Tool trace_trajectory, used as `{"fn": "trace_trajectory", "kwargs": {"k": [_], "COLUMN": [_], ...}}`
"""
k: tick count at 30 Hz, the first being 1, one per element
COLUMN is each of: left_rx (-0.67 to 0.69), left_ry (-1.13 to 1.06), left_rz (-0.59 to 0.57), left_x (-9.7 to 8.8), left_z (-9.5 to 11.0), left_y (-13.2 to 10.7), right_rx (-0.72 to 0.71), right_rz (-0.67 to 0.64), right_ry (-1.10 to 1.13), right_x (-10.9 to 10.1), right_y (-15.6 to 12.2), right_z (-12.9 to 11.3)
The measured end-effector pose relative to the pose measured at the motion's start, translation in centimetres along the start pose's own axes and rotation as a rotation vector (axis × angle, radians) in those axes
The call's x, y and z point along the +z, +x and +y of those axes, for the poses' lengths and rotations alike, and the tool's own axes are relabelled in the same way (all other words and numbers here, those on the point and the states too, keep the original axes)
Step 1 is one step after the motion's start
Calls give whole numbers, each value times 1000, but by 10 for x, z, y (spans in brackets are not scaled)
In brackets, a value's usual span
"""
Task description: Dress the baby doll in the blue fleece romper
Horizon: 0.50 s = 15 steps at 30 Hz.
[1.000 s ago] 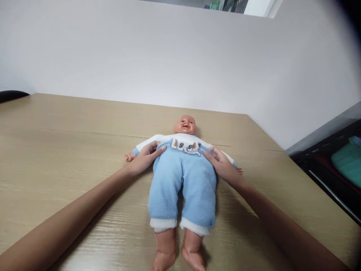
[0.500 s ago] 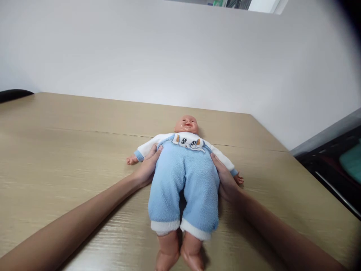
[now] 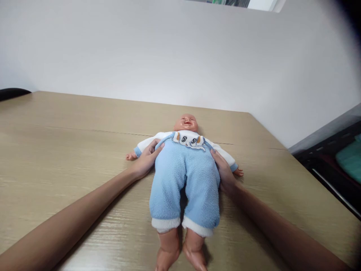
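Note:
A baby doll (image 3: 184, 165) lies on its back on the wooden table (image 3: 84, 158), its head away from me and its bare feet close to me. It wears light blue fleece overalls with white cuffs, a white-sleeved top and an animal face on the chest. My left hand (image 3: 147, 159) grips the doll's side at the waist, thumb on the blue cloth near the trim. On the other side my right hand (image 3: 225, 171) holds the doll's waist, its fingers partly hidden by the body. The doll's arms are spread outward beyond my hands.
A pale wall (image 3: 141, 52) rises behind the table's far edge. Past the right edge stands a dark object (image 3: 335, 177) with teal cloth (image 3: 351, 160) on it. A black curved thing (image 3: 14, 93) shows at the far left. A seam crosses the table near the doll's shoulders.
The doll appears slightly higher on its upper body, and its feet show a little more. Both hands stay at its sides; the view has shifted slightly.

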<state>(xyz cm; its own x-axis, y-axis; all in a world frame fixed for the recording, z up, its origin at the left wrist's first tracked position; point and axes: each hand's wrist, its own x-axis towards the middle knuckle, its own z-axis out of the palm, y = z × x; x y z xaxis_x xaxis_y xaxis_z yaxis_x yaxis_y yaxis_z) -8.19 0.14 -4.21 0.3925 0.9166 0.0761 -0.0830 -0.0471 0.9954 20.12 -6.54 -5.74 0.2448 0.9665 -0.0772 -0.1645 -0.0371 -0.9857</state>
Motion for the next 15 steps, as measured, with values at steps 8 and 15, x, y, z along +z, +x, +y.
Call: {"fn": "trace_trajectory", "kwargs": {"k": [8,15], "left_rx": [94,107], "left_ry": [512,745], "left_rz": [-99,-248], "left_x": [-25,-45], "left_z": [6,15], "left_y": [0,-5], "right_rx": [-228,-399], "right_rz": [-102,-298], "right_ry": [-388,-703], "right_x": [-14,-38], "right_y": [8,8], "right_z": [-4,-17]}}
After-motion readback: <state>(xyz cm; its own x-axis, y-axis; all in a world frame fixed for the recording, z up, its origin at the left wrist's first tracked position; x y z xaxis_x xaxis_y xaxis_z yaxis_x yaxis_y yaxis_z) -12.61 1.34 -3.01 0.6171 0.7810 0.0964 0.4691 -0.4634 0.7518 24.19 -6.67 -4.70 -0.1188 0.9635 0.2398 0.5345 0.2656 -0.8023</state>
